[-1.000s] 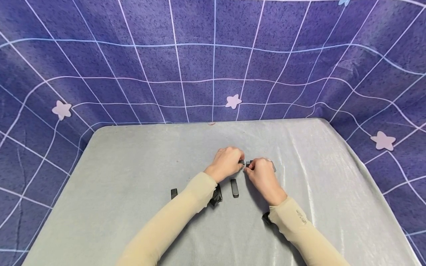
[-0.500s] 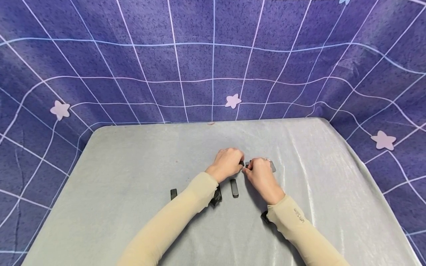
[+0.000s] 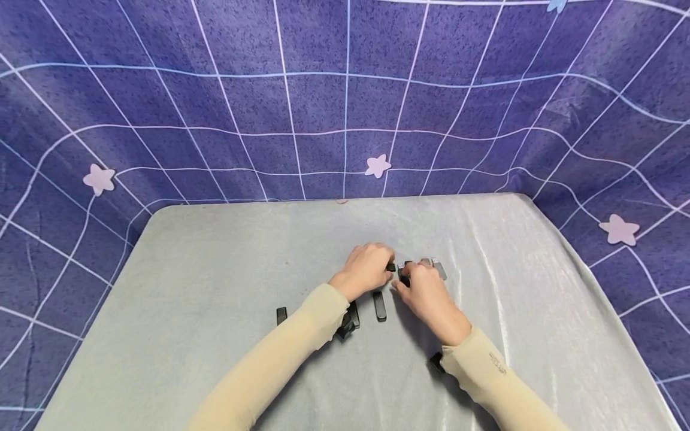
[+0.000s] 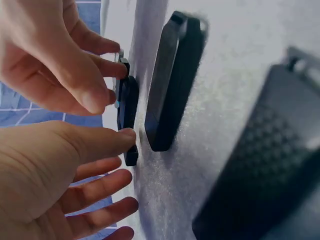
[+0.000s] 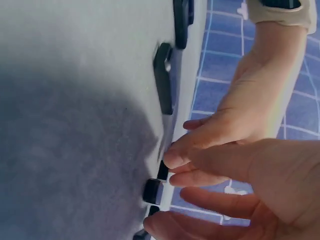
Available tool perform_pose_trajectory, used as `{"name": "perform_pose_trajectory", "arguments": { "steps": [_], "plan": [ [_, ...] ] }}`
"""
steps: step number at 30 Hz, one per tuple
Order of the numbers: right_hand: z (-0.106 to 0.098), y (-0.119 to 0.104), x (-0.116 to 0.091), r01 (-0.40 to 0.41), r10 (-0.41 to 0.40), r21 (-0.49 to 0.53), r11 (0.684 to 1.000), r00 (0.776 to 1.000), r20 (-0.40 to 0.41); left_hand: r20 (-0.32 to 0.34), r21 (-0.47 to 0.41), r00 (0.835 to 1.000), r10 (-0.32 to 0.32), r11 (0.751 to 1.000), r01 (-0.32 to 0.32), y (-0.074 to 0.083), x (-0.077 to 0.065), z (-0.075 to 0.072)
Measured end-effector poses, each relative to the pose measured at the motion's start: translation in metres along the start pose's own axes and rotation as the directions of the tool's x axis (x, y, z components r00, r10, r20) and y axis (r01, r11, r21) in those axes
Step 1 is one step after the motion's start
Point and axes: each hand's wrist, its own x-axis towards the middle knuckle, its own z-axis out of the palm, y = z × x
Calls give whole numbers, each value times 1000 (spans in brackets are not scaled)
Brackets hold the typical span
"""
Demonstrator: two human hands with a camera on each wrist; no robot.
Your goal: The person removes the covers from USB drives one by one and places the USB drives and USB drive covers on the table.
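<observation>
One small black stick (image 3: 391,267) sits at the left end of a row on the bench (image 3: 215,257); your left hand (image 3: 366,268) pinches it between thumb and fingers, seemingly to steady it. Just beside it, your right hand (image 3: 427,293) reaches over a second stick (image 3: 403,276) with a silvery tip, fingers and thumb parted; whether they touch it you cannot tell from here, but that spread would suit straightening it. Farther right, grey pieces (image 3: 439,270) show past your fingers. Nearer you, a loose dark stick (image 3: 380,306) lies apart, perhaps for easy reach, and another black stick (image 3: 281,314) pokes out by your left sleeve (image 3: 280,353). Lightly creased grey cloth (image 3: 501,257) covers the bench; purple, grid-lined curtains (image 3: 323,102) with pale stars (image 3: 378,166) surround it.
</observation>
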Motion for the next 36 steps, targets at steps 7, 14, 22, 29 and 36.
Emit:
{"name": "perform_pose_trajectory", "arguments": {
  "steps": [7, 14, 22, 29, 36],
  "plan": [
    [-14, 1, -23, 238, -240, 30, 971, 970, 38, -35, 57, 998, 59, 997, -57, 0, -28, -2],
    [-34, 7, -46, 388, -386, 2, 922, 916, 112, -56, 113, 994, 95, 990, -88, 7, -68, -2],
    [-48, 10, -65, 462, -437, -44, 886, 862, 259, -118, 47, 981, 154, 988, -149, 0, -121, -9],
    [-47, 9, -65, 524, -468, -54, 850, 798, 380, -113, 139, 982, 150, 981, -134, 1, -166, -14],
    [-31, 3, -49, 512, -479, 36, 858, 773, 417, -111, 149, 988, 107, 985, -90, -2, -201, -14]
  ]
}}
